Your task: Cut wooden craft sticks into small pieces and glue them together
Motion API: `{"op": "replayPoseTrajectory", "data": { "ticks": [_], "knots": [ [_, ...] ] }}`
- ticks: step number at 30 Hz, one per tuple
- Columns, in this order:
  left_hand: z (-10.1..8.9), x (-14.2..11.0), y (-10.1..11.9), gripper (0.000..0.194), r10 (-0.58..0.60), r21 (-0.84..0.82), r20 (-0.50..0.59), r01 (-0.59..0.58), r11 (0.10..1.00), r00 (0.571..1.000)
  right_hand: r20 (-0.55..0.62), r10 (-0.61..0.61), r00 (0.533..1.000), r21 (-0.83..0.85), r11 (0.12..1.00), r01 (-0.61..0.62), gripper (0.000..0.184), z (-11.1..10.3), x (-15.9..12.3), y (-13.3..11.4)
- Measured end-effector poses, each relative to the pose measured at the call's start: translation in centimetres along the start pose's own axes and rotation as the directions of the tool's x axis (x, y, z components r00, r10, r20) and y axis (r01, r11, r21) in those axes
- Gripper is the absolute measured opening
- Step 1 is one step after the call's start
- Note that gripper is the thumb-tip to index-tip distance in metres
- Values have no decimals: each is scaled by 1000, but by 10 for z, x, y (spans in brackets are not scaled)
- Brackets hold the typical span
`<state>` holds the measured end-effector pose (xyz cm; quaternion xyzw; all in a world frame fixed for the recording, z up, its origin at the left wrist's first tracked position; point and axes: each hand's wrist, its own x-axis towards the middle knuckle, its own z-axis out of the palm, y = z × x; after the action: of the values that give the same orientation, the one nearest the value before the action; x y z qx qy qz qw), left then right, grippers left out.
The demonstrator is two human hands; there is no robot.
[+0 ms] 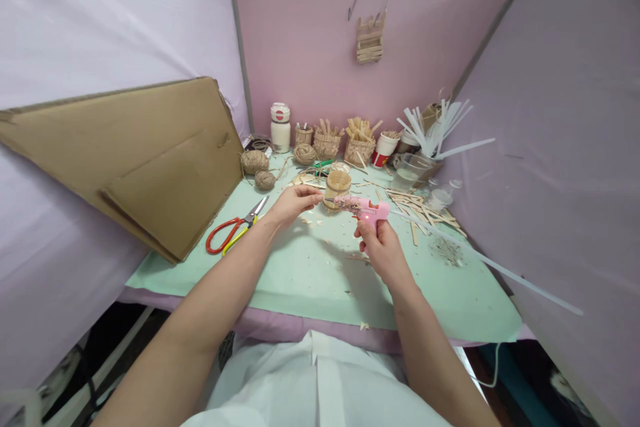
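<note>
My right hand (383,250) is wrapped round the handle of a pink hot glue gun (371,211), whose nozzle points left. A long translucent glue stick (500,267) trails out of its back to the right. My left hand (299,205) is raised at the nozzle tip, fingers pinched together; whatever is between them is too small to make out. Just behind the nozzle stands a small round wooden-stick cup (339,187) on the green table cover (310,287). Red and yellow handled scissors (237,227) lie open to the left of my left hand.
Twine balls (255,162), a white jar (281,128) and stick-filled baskets (360,140) line the back. Loose wooden sticks (425,207) lie at right, near a container of glue sticks (435,133). A cardboard sheet (165,173) leans at left. A small wooden piece (370,40) hangs on the wall.
</note>
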<state>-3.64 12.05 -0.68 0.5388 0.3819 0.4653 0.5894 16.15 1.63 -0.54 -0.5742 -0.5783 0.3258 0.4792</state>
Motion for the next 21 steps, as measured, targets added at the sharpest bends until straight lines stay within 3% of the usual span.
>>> {"op": "replayPoseTrajectory", "data": {
  "ticks": [21],
  "knots": [
    [1, -2, 2, 28, 14, -23, -16, -15, 1000, 1000, 10, 19, 1000, -25, 1000, -19, 38, 0, 0, 4]
  ]
}}
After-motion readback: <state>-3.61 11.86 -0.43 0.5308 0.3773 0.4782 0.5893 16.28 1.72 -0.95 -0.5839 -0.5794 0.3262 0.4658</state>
